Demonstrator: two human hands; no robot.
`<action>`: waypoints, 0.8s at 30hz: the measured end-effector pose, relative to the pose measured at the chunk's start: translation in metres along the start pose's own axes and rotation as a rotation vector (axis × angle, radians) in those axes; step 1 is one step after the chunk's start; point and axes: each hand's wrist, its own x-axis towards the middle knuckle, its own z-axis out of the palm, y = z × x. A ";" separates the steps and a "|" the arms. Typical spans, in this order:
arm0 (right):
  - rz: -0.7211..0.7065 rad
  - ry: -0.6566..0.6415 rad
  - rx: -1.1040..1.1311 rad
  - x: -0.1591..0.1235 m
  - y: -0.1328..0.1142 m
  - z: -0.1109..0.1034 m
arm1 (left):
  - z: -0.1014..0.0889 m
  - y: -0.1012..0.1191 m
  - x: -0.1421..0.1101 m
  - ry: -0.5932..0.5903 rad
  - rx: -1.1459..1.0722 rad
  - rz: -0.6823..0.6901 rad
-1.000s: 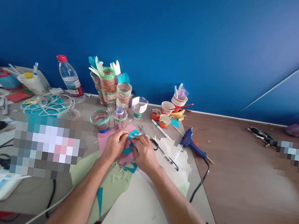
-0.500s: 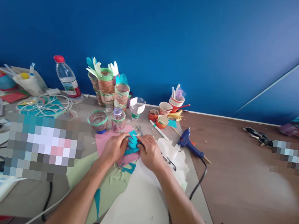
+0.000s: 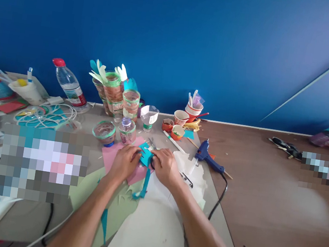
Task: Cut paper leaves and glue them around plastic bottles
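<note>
My left hand (image 3: 125, 161) pinches the left edge of a turquoise paper piece (image 3: 146, 156) with finger-like cuts. From the right, my right hand (image 3: 165, 167) is closed around the dark handle of a pair of scissors (image 3: 152, 142). The metal blades show just beyond the paper, while most of the handle is hidden by my fingers. A turquoise paper strip (image 3: 146, 180) hangs below the piece. Under my hands lie pink paper (image 3: 110, 154) and light green paper (image 3: 88, 188), with white paper (image 3: 147, 236) nearer to me.
Wrapped plastic bottle cups (image 3: 104, 131) stand behind my hands, beside a clear bottle with a red cap (image 3: 69, 88). Small orange cups (image 3: 177, 132) and a blue glue gun (image 3: 209, 156) lie to the right, its black cord trailing forward. Coiled white cable (image 3: 45, 116) sits left.
The turquoise piece has turned in my fingers, and the strip below it hangs lower and straighter. My hands stay close together. The camera view has shifted slightly.
</note>
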 end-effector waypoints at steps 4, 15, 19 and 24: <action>0.139 -0.057 -0.134 0.001 -0.002 -0.004 | 0.005 -0.006 0.001 0.006 0.009 -0.008; 0.326 -0.156 -0.359 -0.001 -0.009 -0.015 | 0.008 0.002 0.001 -0.016 -0.109 -0.104; 0.354 -0.137 -0.376 -0.001 -0.007 -0.019 | 0.005 0.008 0.002 0.056 -0.249 -0.172; 0.383 -0.154 -0.387 -0.001 -0.004 -0.020 | 0.002 0.010 0.003 0.135 -0.367 -0.197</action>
